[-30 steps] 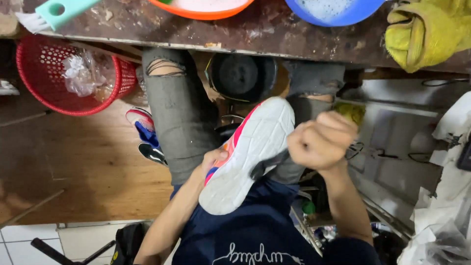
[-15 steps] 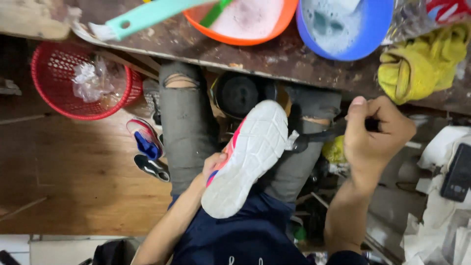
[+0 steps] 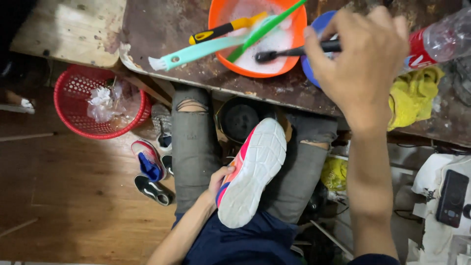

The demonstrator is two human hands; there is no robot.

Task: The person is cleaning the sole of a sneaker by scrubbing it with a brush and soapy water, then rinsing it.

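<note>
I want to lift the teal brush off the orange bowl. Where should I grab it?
Grip the teal brush mid-handle, coming from above on the table side: its head rests on the table, while its far end lies over the orange bowl of suds.

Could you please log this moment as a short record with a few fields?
Left hand: holds sneaker in lap, white sole up
Right hand: holds black brush, bristles over orange bowl
Bowl contents: foamy water, teal brush, green stick
Table: also blue bowl, yellow cloth, bottle
Floor: red basket, loose shoes
</note>
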